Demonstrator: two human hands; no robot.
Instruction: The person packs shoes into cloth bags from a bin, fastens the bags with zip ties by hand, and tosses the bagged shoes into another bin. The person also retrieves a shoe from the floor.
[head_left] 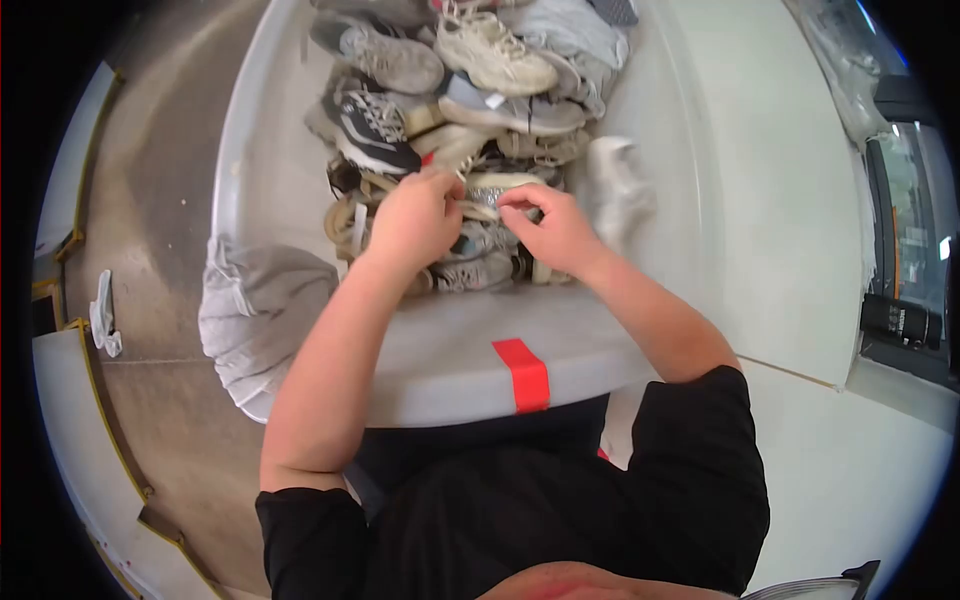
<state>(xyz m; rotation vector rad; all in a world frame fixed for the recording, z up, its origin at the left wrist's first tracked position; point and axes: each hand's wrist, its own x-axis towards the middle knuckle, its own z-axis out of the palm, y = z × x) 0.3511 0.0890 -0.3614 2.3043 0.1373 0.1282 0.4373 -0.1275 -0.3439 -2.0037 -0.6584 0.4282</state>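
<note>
My left hand [418,222] is closed over the near part of a shoe pile, its fingertips by a pale lace or strap. Opposite it, my right hand [552,230] is curled into a pinch; whatever is between its fingers is too small to make out. Between both hands lies a pale shoe with a glittery silver part [488,193]. A black sneaker with white laces [375,125] rests just beyond my left hand. Farther back are a cream sneaker [492,55] and a grey shoe [390,58]. Grey-and-white shoes [475,272] sit below my hands.
A large whitish tub [690,215] holds the shoes, with red tape [522,375] on its near rim. A grey cloth bag [262,310] hangs over the left edge. A white, blurred item [618,185] lies inside at right. Blue-grey fabric [575,40] lies at the back.
</note>
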